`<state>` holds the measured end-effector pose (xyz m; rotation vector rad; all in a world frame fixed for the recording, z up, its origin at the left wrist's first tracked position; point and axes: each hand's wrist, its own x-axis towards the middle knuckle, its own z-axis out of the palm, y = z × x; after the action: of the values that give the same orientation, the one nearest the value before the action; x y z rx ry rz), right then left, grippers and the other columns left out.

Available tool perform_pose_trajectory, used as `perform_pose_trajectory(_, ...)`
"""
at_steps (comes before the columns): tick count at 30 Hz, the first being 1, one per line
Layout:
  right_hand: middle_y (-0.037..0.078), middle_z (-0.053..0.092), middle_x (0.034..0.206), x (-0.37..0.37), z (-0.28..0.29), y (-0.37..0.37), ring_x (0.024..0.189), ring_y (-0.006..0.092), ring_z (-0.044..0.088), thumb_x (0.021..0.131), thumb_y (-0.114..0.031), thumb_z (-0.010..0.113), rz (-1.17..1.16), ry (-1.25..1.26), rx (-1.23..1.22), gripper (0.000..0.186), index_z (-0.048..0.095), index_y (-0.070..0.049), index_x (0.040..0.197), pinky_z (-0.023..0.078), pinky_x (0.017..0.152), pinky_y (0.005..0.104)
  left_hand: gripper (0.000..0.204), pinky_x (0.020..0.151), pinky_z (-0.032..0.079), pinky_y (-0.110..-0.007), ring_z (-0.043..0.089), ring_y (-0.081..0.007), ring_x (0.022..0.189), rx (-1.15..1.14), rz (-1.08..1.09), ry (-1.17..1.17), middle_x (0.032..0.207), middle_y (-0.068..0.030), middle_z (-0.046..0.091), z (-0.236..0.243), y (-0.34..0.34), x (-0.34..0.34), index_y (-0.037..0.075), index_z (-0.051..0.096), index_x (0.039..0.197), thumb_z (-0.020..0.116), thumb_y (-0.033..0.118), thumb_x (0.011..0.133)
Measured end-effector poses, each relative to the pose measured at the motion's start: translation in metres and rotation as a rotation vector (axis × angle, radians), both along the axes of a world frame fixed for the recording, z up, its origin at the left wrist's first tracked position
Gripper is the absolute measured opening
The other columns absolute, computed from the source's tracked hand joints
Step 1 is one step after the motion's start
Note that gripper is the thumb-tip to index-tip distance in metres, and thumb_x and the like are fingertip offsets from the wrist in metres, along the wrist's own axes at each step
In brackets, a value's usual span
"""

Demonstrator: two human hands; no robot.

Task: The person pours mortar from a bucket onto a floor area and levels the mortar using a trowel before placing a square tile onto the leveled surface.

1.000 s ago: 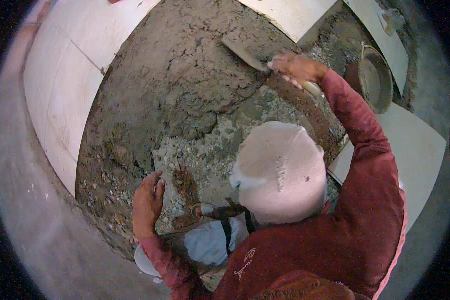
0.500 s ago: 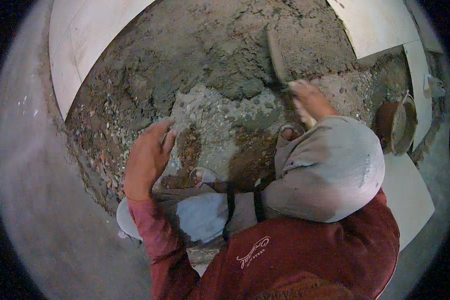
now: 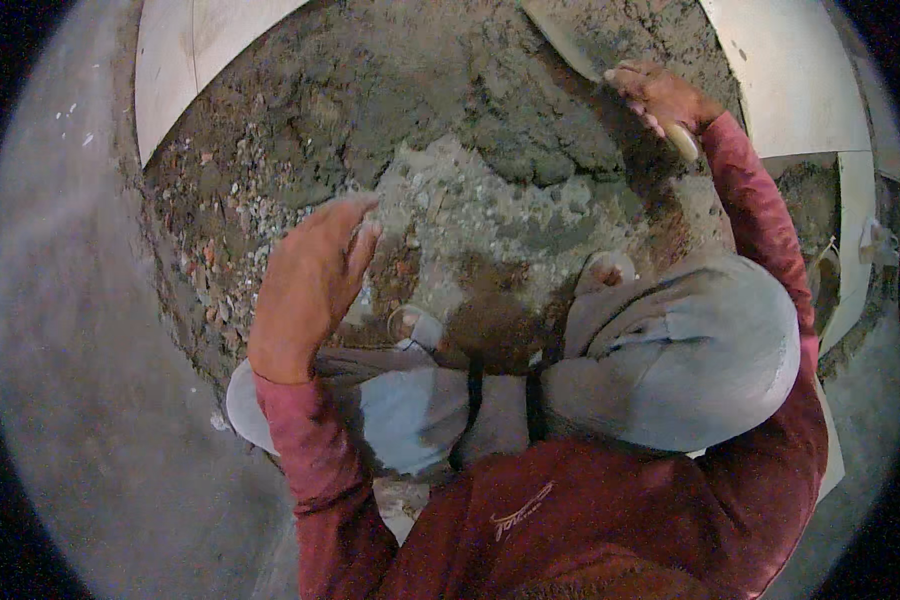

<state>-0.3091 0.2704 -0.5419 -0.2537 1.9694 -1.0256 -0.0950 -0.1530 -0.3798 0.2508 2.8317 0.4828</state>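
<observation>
My right hand [image 3: 665,98] is wrapped around the pale handle of a trowel [image 3: 566,45]. Its long narrow blade points up and to the left, across a bed of wet grey mortar [image 3: 430,85]. Above gravelly ground [image 3: 220,225] on the left, my left hand [image 3: 300,285] hangs empty, fingers stretched forward and thumb apart. Between the hands, the rough front edge of the mortar meets a paler strip of gravel and cement [image 3: 450,200].
Large pale tiles lie at the upper left [image 3: 215,45] and upper right [image 3: 795,75]. A round pan [image 3: 826,280] at the right is mostly hidden by my arm. My sandalled feet stand close to the mortar. Smooth grey floor [image 3: 70,320] runs along the left.
My right hand has moved forward and to the right with the trowel, its arm now stretched out past my knee. My left hand has shifted slightly forward and right.
</observation>
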Motion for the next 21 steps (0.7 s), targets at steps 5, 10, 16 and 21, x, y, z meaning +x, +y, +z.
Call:
perform_pose_trajectory(5, 0.006, 0.058, 0.080, 0.039, 0.031, -0.039, 0.054, 0.0130, 0.056, 0.095, -0.049, 0.058, 0.202, -0.021, 0.153, 0.061, 0.050, -0.008, 0.139, 0.048, 0.047, 0.0306, 0.028, 0.086, 0.052, -0.046, 0.065, -0.0378, 0.100, 0.063, 0.043, -0.022, 0.112, -0.0180, 0.067, 0.009, 0.001, 0.001, 0.006, 0.063, 0.120, 0.058, 0.022, 0.097)
perform_pose_trajectory(10, 0.011, 0.064, 0.087, 0.067, 0.058, -0.021, 0.073, 0.0256, 0.066, 0.093, -0.039, 0.063, 0.465, 0.809, 0.354, 0.049, 0.056, -0.006, 0.128, 0.054, 0.063, 0.0385, 0.027, 0.086, 0.052, -0.045, 0.064, -0.0372, 0.101, 0.036, 0.056, -0.007, 0.113, -0.0179, 0.067, 0.013, -0.005, 0.002, 0.006, 0.063, 0.119, 0.059, 0.021, 0.097)
perform_pose_trajectory(16, 0.010, 0.061, 0.124, 0.075, 0.048, -0.017, 0.097, 0.0300, 0.067, 0.089, -0.018, 0.057, 0.820, 1.185, 0.584, 0.041, 0.055, -0.017, 0.130, 0.056, 0.076, 0.0427, 0.026, 0.086, 0.052, -0.045, 0.064, -0.0378, 0.101, 0.036, 0.111, 0.041, 0.112, -0.0170, 0.067, 0.008, -0.023, 0.010, 0.007, 0.063, 0.117, 0.060, 0.020, 0.096)
perform_pose_trajectory(21, 0.009, 0.054, 0.135, -0.009, -0.012, -0.027, 0.095, 0.0270, 0.067, 0.090, -0.010, 0.050, 0.801, 1.560, 0.713, 0.053, 0.043, -0.019, 0.141, 0.053, 0.078, 0.0455, 0.030, 0.093, 0.051, -0.041, 0.065, -0.0368, 0.108, 0.029, 0.213, -0.060, 0.118, -0.0174, 0.068, 0.023, -0.029, 0.007, 0.006, 0.064, 0.122, 0.059, 0.024, 0.098)
